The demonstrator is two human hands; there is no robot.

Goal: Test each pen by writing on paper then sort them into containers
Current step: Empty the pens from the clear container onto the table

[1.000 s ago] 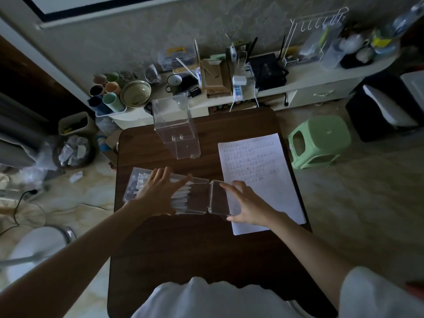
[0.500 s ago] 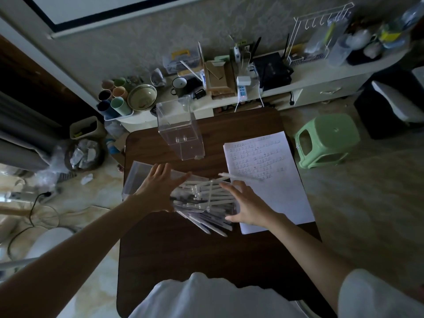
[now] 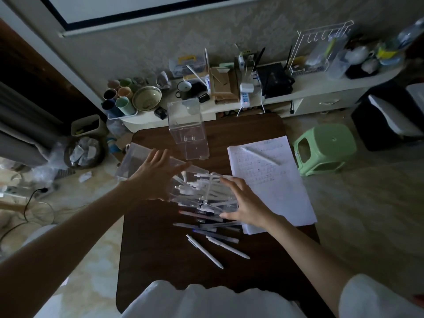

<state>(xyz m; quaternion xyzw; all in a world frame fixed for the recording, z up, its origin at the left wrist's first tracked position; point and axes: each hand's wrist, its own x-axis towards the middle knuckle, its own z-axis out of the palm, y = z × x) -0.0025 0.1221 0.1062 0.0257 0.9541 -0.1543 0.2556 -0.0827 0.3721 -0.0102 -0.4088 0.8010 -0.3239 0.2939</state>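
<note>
Bare tabletop [image 3: 151, 253] near the person, spilled pens [image 3: 213, 235] littering mid-table, upright clear container [image 3: 188, 131] blocking behind

Dark table [image 3: 160, 260], paper [image 3: 282, 193], loose pens [image 3: 204, 251], clear box [image 3: 190, 138]

Arms outstretched; left hand [image 3: 158, 177] and right hand [image 3: 246, 203], fingers spread, palms inward.
</note>
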